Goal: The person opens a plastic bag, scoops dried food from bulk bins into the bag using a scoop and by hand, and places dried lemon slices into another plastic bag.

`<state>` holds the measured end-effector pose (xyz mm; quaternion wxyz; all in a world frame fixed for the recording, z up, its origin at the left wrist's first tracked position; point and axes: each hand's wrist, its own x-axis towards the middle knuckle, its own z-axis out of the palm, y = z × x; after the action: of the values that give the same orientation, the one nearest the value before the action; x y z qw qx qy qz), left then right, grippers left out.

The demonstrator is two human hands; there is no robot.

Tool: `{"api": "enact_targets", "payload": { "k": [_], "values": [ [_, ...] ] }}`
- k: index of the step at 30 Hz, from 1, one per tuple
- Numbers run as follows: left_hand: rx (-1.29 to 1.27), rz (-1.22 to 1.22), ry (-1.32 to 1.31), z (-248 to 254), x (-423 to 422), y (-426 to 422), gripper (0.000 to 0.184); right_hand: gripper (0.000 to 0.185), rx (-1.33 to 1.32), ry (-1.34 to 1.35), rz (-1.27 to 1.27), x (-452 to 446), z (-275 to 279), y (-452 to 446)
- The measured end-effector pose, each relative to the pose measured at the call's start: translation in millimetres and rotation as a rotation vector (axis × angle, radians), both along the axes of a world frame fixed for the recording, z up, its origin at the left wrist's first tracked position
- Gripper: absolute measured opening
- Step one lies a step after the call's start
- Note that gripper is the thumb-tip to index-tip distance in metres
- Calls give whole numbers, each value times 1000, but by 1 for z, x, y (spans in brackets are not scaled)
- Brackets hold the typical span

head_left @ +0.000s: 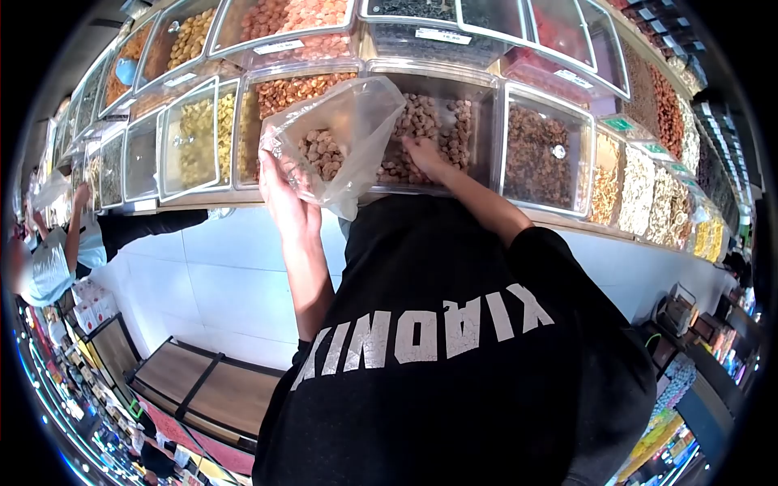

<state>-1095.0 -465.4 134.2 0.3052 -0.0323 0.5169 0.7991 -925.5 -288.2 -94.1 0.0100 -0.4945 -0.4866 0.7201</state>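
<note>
A clear plastic bag [356, 130] with brown-pink dried pieces inside hangs from my left hand [284, 194], which is wrapped round its left side. The bag's mouth faces up and to the right. Right of the bag, my right hand [425, 158] reaches into an open clear bin [482, 89] of similar brown pieces. The fingers of that hand are closed against the pieces; what they hold, if anything, is too small to tell. Behind the bag, a bin of glossy brown pieces [304, 87] is partly hidden.
A lidded bin of dark pieces [539, 154] adjoins on the right, and a bin of yellow pieces [198, 138] is at left. More bins rise behind. A person [49, 263] stands at far left. Below left is a wooden-topped stand [207, 385].
</note>
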Motion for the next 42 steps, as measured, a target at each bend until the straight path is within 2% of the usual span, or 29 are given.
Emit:
{"api": "enact_targets", "payload": {
  "k": [3, 8, 13, 19, 23, 25, 29, 31, 33, 35, 37, 38, 41, 42],
  "values": [
    [26, -47, 47, 7, 3, -5, 44, 41, 45, 24, -46, -9, -11, 6],
    [27, -43, 32, 14, 7, -3, 44, 43, -5, 102, 63, 22, 12, 20],
    [-3, -67, 22, 11, 3, 9, 42, 44, 3, 178, 96, 69, 76, 22],
    [5, -165, 34, 4, -6, 21, 43, 34, 51, 75, 90, 133, 159, 34],
    [1, -171, 28, -1, -4, 28, 42, 35, 119, 80, 233, 168, 208, 58],
    [16, -169, 26, 3, 1, 29, 42, 35, 126, 31, 241, 160, 255, 65],
    [48, -195, 56, 2, 5, 25, 42, 28, 276, 22, 414, 128, 310, 72],
    [35, -154, 73, 9, 10, 26, 42, 30, 449, 112, 616, 100, 325, 66],
    [28, -143, 75, 15, 13, 22, 43, 43, 544, 99, 845, 65, 328, 54],
    [19, -135, 98, 23, 16, 20, 43, 37, 845, 14, 1067, 26, 300, 30],
    [18, -118, 97, 27, 19, 19, 44, 24, 977, -156, 1181, -6, 312, -6],
    [19, -105, 97, 24, 18, 18, 44, 14, 1292, -41, 1089, -5, 299, -16],
    [1, -71, 93, 22, 13, 9, 45, 12, 1391, -39, 1044, -6, 288, -16],
    [1, -58, 86, 21, 13, 7, 45, 16, 1317, -135, 1078, -5, 290, -10]
  ]
}}
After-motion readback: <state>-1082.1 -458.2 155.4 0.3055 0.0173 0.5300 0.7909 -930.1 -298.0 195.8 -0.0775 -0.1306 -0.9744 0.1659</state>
